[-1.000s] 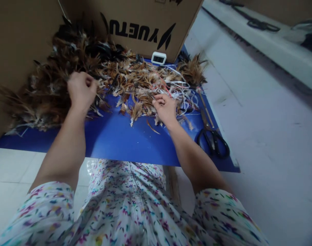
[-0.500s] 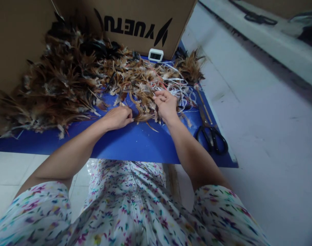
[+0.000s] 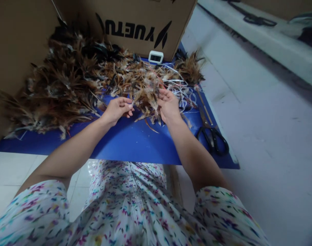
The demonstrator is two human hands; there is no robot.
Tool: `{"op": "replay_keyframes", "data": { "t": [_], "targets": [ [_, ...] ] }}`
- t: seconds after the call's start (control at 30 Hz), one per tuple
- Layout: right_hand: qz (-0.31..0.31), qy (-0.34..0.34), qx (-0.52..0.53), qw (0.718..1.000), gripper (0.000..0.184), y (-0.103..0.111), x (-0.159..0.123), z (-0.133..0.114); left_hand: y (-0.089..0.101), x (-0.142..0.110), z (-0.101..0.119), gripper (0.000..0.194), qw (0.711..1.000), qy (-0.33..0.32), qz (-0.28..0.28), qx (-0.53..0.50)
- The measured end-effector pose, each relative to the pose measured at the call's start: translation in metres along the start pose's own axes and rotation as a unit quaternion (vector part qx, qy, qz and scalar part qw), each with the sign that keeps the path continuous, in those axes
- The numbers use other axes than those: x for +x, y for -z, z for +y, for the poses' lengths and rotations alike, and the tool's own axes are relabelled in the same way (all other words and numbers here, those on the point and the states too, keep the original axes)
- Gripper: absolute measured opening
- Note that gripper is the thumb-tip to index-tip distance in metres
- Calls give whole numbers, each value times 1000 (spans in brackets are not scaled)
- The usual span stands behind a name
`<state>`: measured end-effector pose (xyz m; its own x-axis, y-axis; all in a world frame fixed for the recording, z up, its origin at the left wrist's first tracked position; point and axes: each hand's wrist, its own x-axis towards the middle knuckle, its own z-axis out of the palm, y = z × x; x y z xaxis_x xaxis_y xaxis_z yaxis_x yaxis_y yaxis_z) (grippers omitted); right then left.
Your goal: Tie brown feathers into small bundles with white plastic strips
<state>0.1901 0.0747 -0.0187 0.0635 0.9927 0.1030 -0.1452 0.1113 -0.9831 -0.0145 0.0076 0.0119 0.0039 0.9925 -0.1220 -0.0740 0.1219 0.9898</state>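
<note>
My left hand is closed in a pinch at the left edge of a small clump of brown feathers. On the clump's right side, my right hand has its fingers closed on the feathers; the exact grip is partly hidden. The clump spans the gap between both hands, over the front of a loose heap of brown and tan feathers. White ribbons lie tangled with thin red strands just right of my right hand.
Black-handled scissors and a thin stick lie along the right edge of the blue tabletop. A cardboard box and a small white digital display stand behind. Dark feather bundles fill the left; another bundle sits far right.
My left hand has risen from the tabletop and turned, now pinching at the clump's left edge. The feathers between my hands are lifted and more spread; my right hand has shifted slightly right.
</note>
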Motion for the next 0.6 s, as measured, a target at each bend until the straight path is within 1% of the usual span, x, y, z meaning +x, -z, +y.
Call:
{"op": "replay_keyframes", "data": {
  "t": [0.1, 0.23, 0.33, 0.47, 0.6],
  "targets": [
    [-23, 17, -8, 1000, 39, 0, 1, 5, -5, -3, 3, 22, 997, 47, -7, -66],
    [-52, 39, -28, 997, 38, -5, -3, 11, -11, -8, 6, 13, 992, 81, -20, -91],
    [-48, 47, -24, 997, 41, -10, -8, 12, -15, -11, 6, 10, 988, 107, -35, -103],
    [-52, 78, -67, 993, 39, -17, -15, 11, -21, -14, 4, 15, 979, 142, -63, -131],
    [-15, 88, -62, 994, 38, -23, -20, 10, -27, -18, 5, 18, 969, 178, -74, -154]
  ]
}}
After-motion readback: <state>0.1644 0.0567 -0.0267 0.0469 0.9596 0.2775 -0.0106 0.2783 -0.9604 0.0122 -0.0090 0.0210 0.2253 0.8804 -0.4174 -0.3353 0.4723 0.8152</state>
